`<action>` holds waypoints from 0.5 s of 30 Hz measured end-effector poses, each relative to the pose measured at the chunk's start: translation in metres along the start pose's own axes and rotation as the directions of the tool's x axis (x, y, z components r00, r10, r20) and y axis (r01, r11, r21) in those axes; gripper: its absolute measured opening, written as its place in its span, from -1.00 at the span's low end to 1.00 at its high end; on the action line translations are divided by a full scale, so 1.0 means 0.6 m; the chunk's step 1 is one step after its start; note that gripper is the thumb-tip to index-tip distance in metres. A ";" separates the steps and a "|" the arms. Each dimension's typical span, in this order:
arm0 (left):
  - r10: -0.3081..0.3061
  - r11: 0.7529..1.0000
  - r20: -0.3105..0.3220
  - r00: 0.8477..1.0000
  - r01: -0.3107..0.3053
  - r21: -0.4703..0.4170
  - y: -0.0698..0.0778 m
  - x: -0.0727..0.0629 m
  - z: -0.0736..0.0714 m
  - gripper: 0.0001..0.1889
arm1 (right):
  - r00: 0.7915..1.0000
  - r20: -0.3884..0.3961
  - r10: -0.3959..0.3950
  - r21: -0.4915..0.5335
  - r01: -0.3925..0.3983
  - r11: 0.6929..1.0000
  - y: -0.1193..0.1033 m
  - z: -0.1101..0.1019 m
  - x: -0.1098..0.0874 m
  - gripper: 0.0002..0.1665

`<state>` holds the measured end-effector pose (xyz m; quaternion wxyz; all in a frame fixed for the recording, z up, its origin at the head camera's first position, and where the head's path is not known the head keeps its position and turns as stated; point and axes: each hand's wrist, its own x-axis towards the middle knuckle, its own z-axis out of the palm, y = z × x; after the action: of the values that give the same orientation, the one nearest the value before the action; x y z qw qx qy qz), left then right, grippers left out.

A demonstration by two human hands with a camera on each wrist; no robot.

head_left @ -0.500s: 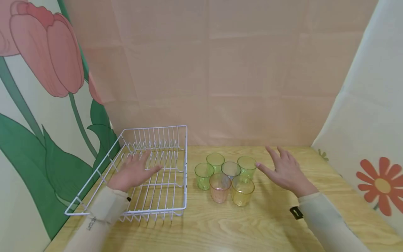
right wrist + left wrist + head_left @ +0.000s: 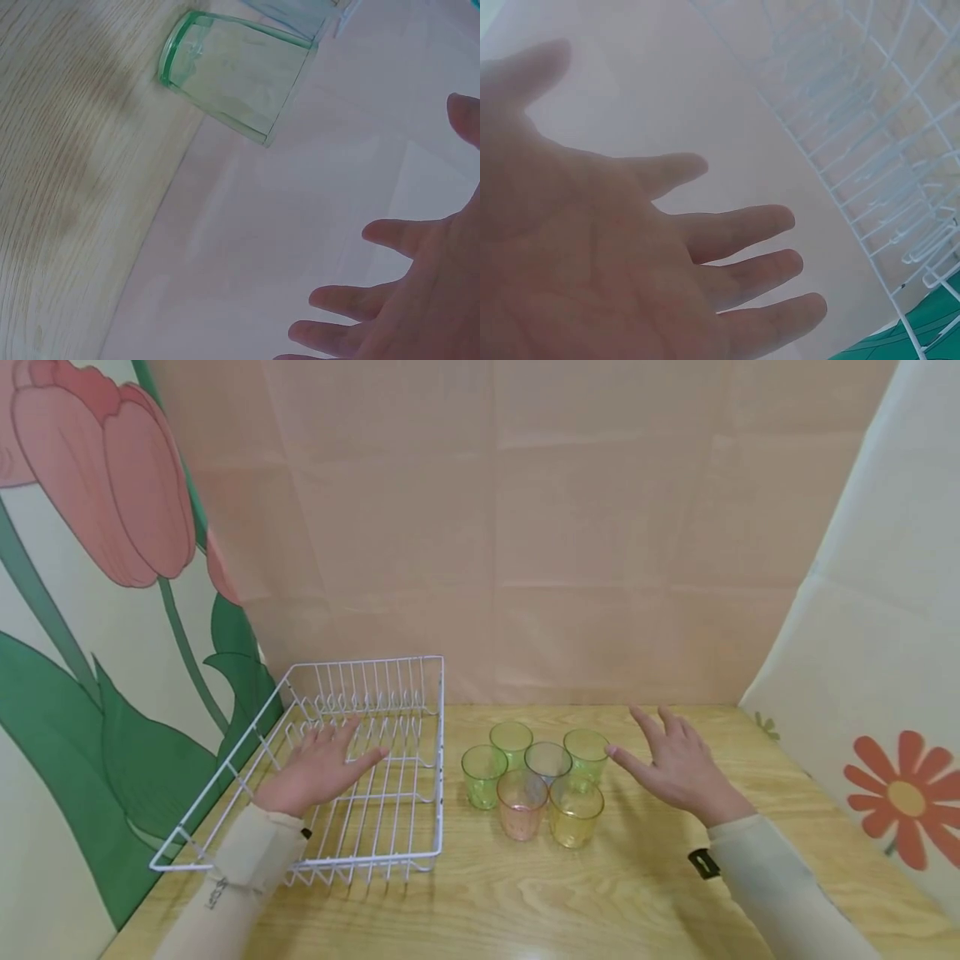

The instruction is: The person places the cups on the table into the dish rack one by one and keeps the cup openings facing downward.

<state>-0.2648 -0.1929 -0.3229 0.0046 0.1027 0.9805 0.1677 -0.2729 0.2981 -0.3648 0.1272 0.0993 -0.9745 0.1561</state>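
Note:
Above the white wire dish rack [image 2: 441, 752] my left hand [image 2: 318, 768] hovers, fingers spread and holding nothing. In the left wrist view its palm [image 2: 592, 247] faces the camera, with the rack's wires to the right. My right hand [image 2: 682, 768] is held in the air just right of a group of clear tumblers, its thumb tip overlapping the rim of the right green tumbler [image 2: 588, 760]. The group also has two more green tumblers [image 2: 483, 781], a greyish one [image 2: 547, 763], a pink one [image 2: 522, 814] and a yellow one [image 2: 576, 818], all upright. The right wrist view shows a green tumbler [image 2: 236, 75] apart from the fingers.
Rack and tumblers stand on a light wooden table [image 2: 480, 902]. A pinkish backdrop [image 2: 487, 527] closes off the back. On the left is a panel with a painted tulip [image 2: 112, 485]; on the right, a white panel carries a red flower [image 2: 906, 797].
The head view has shifted very slightly. Both hands stay in the same places, and the rack and tumblers have not moved.

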 end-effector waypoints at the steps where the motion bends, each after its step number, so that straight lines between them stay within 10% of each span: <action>1: 0.004 1.000 -0.005 1.000 -0.004 0.001 0.000 0.000 -0.001 -0.05 | 1.000 0.001 0.001 -0.001 -0.001 1.000 0.000 0.000 0.000 0.04; 15: 0.000 0.999 0.004 1.000 0.000 -0.034 0.000 -0.006 -0.019 -0.03 | 1.000 0.016 0.007 0.006 -0.007 1.000 -0.001 0.000 0.001 0.02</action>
<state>-0.2614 -0.1972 -0.3124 0.0085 0.1030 0.9774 0.1842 -0.2735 0.2975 -0.3647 0.1185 0.0977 -0.9753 0.1587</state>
